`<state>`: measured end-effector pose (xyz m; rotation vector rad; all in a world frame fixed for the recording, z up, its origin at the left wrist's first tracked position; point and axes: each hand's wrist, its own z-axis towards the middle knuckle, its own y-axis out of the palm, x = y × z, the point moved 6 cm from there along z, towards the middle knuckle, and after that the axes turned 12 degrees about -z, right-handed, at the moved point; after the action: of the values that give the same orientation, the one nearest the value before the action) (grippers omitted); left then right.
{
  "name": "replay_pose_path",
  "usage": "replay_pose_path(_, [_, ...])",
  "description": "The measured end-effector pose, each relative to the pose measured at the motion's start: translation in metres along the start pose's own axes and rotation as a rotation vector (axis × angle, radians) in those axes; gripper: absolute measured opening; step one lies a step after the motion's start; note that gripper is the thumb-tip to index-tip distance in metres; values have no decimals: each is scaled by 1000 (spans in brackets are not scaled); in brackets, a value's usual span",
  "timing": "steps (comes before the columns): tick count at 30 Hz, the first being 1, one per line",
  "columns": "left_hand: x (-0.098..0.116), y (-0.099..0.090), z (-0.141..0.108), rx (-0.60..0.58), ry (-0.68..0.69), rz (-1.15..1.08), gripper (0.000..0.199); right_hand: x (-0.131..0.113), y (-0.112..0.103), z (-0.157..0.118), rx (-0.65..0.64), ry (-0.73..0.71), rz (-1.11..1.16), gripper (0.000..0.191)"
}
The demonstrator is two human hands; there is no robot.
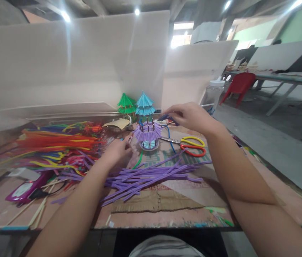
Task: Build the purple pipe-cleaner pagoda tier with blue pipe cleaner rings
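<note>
A small pavilion model with a purple roof ring and dark upright posts stands on the cardboard. To its left, my left hand has its fingers closed around something small that I cannot make out. My right hand is above and right of the model, closed on a dark blue pointed tool. Its tip points left, towards the posts. Scissors with red and yellow handles lie open beside the model. Purple pipe cleaners are spread in front of it.
Green and light blue tiered-roof models stand behind. Orange pipe cleaners and other colours are heaped left, near a magenta power strip with a black plug. A clear jar stands at the right edge; white boards rise behind.
</note>
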<state>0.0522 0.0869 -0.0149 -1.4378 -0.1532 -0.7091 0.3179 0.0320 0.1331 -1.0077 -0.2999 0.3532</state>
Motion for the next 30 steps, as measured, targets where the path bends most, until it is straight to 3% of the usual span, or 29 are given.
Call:
replay_pose_path(2, [-4,-1,3,-36,-1,67,18,13,2,-2,-49,38,-58,31])
replay_pose_path(4, [-6,2,4,-65,3,129,22,25,15,-3,-176,71,-132,30])
replay_pose_path(7, [-4,5,4,-78,11,183,21,36,49,-3,-388,62,-147,28])
replay_pose_path(9, [-1,4,3,-80,10,201,21,39,74,-2,-465,56,-125,34])
replay_pose_path(13, [3,-14,-1,-31,-31,200,29,43,119,-2,-564,66,-108,55])
replay_pose_path(16, [7,-36,-6,68,-68,174,36,49,142,-9,-633,94,-85,54])
replay_pose_path(19, [14,-52,-9,146,-68,138,36,57,155,-18,-685,134,-58,44])
replay_pose_path(23, [35,-57,-9,150,-17,93,33,64,161,-20,-671,144,-63,35])
replay_pose_path(26, [63,-64,-8,139,71,64,31,63,163,-18,-665,129,-82,35])
replay_pose_path(30, [102,-87,0,177,153,27,31,60,162,-15,-630,122,-144,28])
